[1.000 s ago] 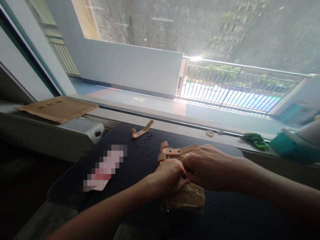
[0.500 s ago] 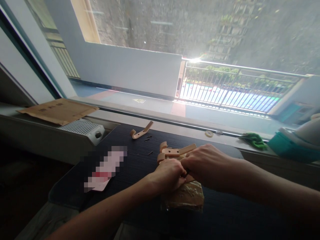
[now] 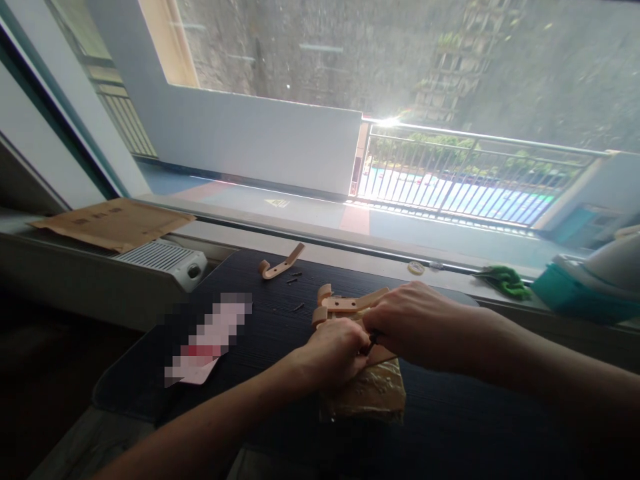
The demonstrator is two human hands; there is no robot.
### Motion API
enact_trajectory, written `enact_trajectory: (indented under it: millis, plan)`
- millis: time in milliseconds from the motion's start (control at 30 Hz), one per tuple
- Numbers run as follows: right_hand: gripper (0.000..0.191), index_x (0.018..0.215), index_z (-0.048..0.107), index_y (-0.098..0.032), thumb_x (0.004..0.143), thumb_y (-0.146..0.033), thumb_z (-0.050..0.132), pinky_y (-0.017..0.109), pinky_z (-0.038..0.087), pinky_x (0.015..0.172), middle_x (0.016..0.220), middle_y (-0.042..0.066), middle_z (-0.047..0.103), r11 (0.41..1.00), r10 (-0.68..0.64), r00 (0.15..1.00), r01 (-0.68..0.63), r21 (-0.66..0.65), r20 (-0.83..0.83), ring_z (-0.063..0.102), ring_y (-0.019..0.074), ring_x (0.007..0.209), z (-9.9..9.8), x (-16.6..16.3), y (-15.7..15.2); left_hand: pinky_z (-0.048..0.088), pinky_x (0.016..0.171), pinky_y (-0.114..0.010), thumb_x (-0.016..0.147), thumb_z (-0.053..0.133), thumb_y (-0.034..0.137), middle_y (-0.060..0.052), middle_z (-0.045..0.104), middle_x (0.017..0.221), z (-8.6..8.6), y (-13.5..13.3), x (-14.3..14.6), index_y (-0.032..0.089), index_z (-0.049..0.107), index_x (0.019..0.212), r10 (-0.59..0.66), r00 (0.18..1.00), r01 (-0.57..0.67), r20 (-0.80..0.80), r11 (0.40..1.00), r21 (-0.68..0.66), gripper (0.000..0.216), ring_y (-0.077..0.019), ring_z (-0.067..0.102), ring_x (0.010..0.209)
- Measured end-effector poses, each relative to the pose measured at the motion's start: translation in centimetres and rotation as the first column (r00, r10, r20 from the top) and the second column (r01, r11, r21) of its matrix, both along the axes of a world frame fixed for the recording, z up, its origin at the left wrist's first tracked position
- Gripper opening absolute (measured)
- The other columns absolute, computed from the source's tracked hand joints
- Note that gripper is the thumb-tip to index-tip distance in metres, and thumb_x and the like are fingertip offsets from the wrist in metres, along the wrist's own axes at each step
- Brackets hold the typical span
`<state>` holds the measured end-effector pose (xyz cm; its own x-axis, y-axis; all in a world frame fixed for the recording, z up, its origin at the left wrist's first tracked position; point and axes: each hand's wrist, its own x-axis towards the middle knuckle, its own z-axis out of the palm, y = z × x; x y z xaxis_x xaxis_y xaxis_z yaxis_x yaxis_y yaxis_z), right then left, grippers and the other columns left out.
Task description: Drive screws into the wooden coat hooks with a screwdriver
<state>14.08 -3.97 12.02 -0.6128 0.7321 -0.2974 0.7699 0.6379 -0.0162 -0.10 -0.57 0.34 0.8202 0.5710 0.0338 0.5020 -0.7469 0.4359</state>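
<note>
Packet [image 3: 367,397] on tabletop [image 3: 450,413], hook pile [image 3: 345,305] just behind packet, lone hook [image 3: 280,263] farther behind and left, card [image 3: 207,340] left of packet.

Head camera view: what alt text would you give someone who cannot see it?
A person's left hand and right hand meet, both curled, over a plastic-wrapped packet on a dark table; what they pinch is hidden. Wooden hooks lie just beyond, one lone hook farther back, beneath a large window.
</note>
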Motion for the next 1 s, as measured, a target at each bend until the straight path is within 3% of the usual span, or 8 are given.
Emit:
enact_trajectory:
  millis: [233,367,533,767,867,1000]
  plan:
    - [0.028,0.067,0.066,-0.016,0.087,-0.024,0.048,0.028,0.024,0.051,0.062,0.005,0.064,0.986,-0.151,0.988,0.147,0.082,0.040,0.052,0.0129,0.054,0.0,0.3,0.1,0.045,0.067,-0.026,0.080,0.055,0.022,-0.005,0.071,0.074,-0.1,-0.1,-0.1,0.018,0.068,0.068,0.029,1.000,-0.029,-0.001,0.999,-0.028,0.019,-0.0199,0.066,0.073]
    - [0.012,0.073,0.067,-0.018,0.080,-0.017,0.058,0.027,0.023,0.051,0.071,0.001,0.067,0.997,-0.082,0.994,0.082,0.003,0.074,0.056,0.0134,0.061,0.8,-0.2,-0.1,0.046,0.070,-0.027,0.081,0.054,0.024,-0.006,0.072,0.080,0.1,0.0,-0.1,0.018,0.069,0.071,-0.004,1.000,0.004,0.001,1.000,-0.021,0.019,-0.0210,0.066,0.078]
    - [0.017,0.076,0.068,-0.017,0.080,-0.006,0.055,0.027,0.024,0.052,0.075,0.002,0.068,1.000,0.001,0.996,0.001,-0.024,0.085,0.058,0.0132,0.065,-0.2,-0.9,-0.3,0.048,0.076,-0.029,0.079,0.057,0.023,-0.007,0.072,0.088,0.3,0.0,-0.1,0.018,0.070,0.079,0.036,0.999,-0.035,0.020,0.999,-0.040,0.014,-0.0240,0.066,0.087]
    - [0.023,0.072,0.068,-0.016,0.087,-0.020,0.052,0.027,0.023,0.049,0.062,0.003,0.064,0.992,-0.127,0.986,0.127,0.012,0.111,0.054,0.0119,0.054,-0.2,-0.4,0.0,0.047,0.076,-0.026,0.079,0.057,0.020,-0.005,0.073,0.081,0.3,0.0,-0.1,0.019,0.071,0.072,0.012,0.999,-0.010,0.031,0.997,-0.075,0.015,-0.0202,0.066,0.081]
    - [0.011,0.081,0.070,-0.020,0.082,-0.019,0.059,0.026,0.022,0.050,0.069,0.002,0.067,0.999,-0.044,0.998,0.044,0.004,0.049,0.059,0.0141,0.061,0.1,-0.3,0.0,0.047,0.069,-0.027,0.082,0.054,0.024,-0.007,0.072,0.078,0.3,0.0,-0.1,0.017,0.070,0.071,0.004,1.000,-0.004,0.002,0.999,-0.047,0.020,-0.0210,0.066,0.076]
    - [0.014,0.078,0.070,-0.017,0.079,-0.009,0.058,0.027,0.022,0.051,0.071,0.003,0.069,1.000,0.000,0.992,0.001,-0.010,0.129,0.062,0.0166,0.065,-0.2,-0.8,0.1,0.047,0.068,-0.027,0.080,0.056,0.025,-0.007,0.072,0.082,0.1,0.0,-0.1,0.018,0.070,0.079,0.035,0.999,-0.035,0.009,0.998,-0.045,0.015,-0.0229,0.066,0.079]
